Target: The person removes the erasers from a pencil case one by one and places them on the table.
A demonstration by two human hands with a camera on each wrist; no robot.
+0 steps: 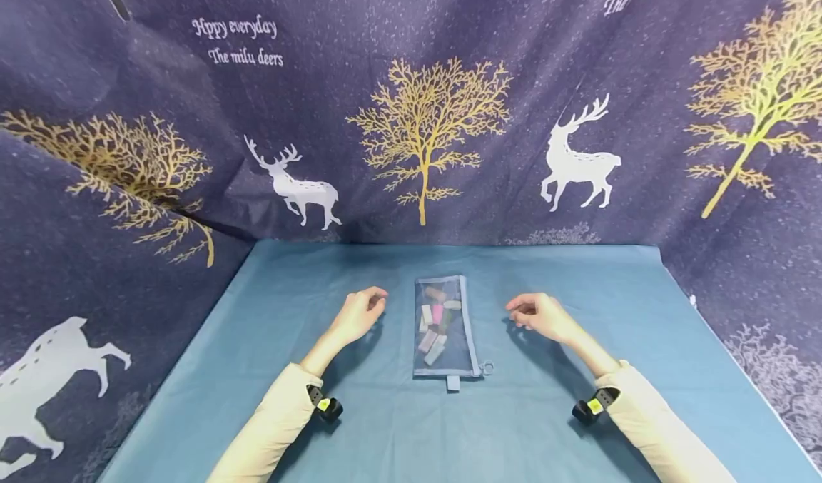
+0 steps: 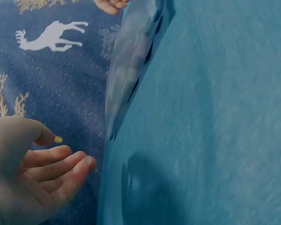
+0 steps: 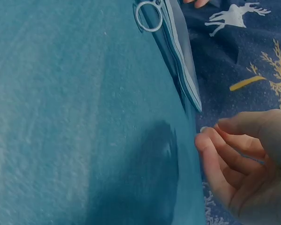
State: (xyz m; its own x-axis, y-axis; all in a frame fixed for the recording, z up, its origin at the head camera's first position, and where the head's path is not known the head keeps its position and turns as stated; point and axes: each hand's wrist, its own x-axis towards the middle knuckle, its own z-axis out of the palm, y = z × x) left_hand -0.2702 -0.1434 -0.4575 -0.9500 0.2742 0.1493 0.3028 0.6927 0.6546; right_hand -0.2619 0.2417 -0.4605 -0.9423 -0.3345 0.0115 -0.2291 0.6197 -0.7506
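**Mesh zip pouch (image 1: pixel 460 353) lies on the worktop (image 1: pixel 392 433) between your left hand (image 1: pixel 358 317) and your right hand (image 1: pixel 544 317)**

Your left hand is beside the pouch's left edge, apart from it; its fingers are loosely bent, with a gap between thumb and fingertips, and it holds nothing. Your right hand mirrors it on the other side, a little farther from the pouch, fingers softly curved and also holding nothing.

The pouch lies flat, its long sides running away from you. Through the grey-blue mesh you can see several small block-shaped pieces (image 1: pixel 435 350), among them a pink piece (image 1: pixel 437 314), a dark green piece (image 1: pixel 446 319) and a brownish piece (image 1: pixel 435 294) near the far end. The zip (image 1: pixel 471 326) runs down the right edge, with its pull ring (image 1: pixel 489 368) at the near right corner. A pale tab (image 1: pixel 453 383) sticks out from the near edge.

Teal cloth covers the worktop; behind it hangs a navy backdrop (image 1: pixel 398 26) printed with white deer (image 1: pixel 581 169) and golden trees (image 1: pixel 424 130).
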